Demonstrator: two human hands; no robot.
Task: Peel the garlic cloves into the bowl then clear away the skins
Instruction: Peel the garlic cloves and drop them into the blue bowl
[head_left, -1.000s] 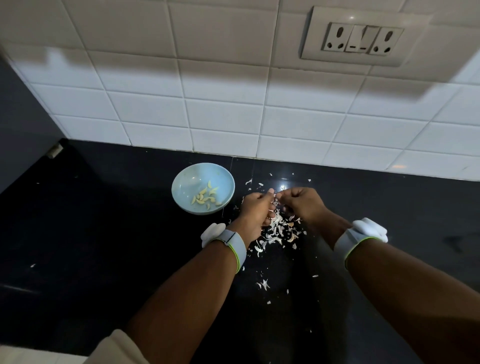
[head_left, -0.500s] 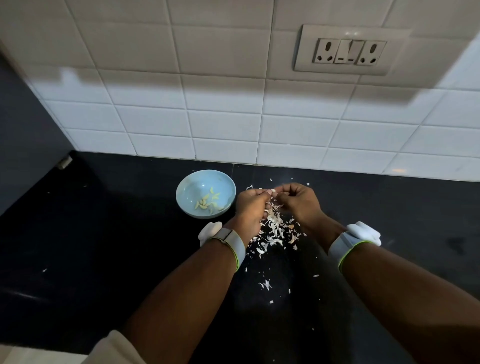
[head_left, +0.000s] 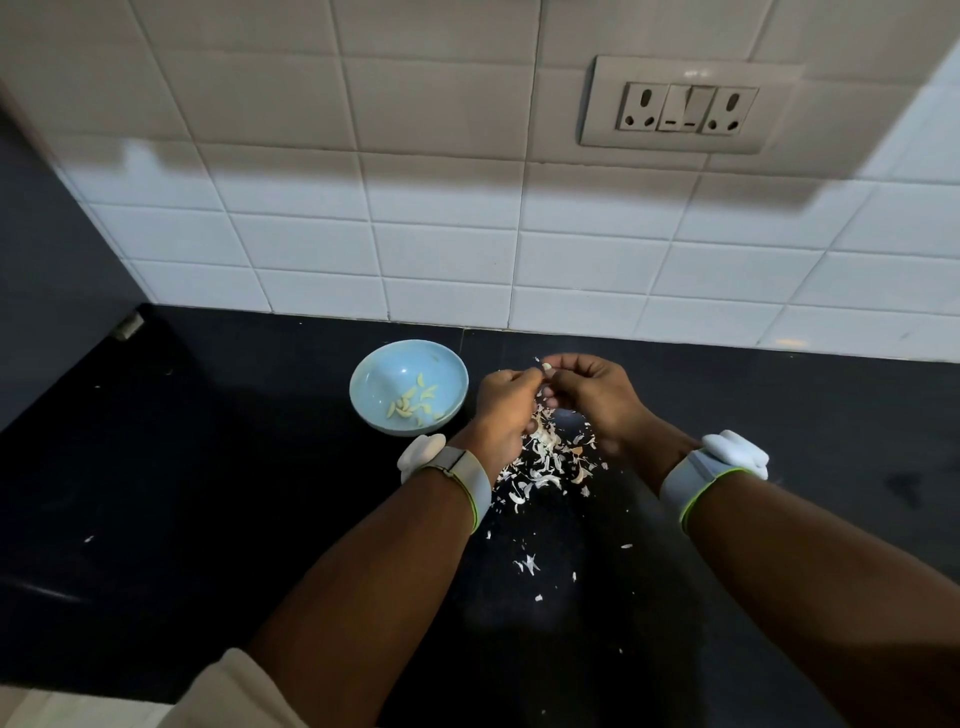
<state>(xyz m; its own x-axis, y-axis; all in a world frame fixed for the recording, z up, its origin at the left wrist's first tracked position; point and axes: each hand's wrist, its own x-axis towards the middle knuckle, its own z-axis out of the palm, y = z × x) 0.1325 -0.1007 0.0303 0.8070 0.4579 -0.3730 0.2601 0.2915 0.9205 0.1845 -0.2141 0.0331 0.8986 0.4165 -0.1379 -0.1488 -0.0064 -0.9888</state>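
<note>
Several peeled, pale yellow garlic cloves (head_left: 413, 405) already lie in the small round light-blue bowl (head_left: 374, 375), which stands on the glossy black worktop (head_left: 208, 493) just to the nine o'clock side of the hands. A heap of white papery garlic skins (head_left: 545, 462) sits on the worktop under and at six o'clock of the hands, with loose flakes scattered further toward six o'clock, so the peeling looks well advanced while the clearing of skins has not begun. The left hand (head_left: 504, 410) and the right hand (head_left: 592, 400) meet above the heap, fingers curled inward. Between their tips, at twelve o'clock of the hands, a small whitish garlic clove (head_left: 547, 367) is pinched, apparently mid-peel. How much skin remains on it is too small to tell. Whether unpeeled cloves are left in the heap cannot be judged either.
</note>
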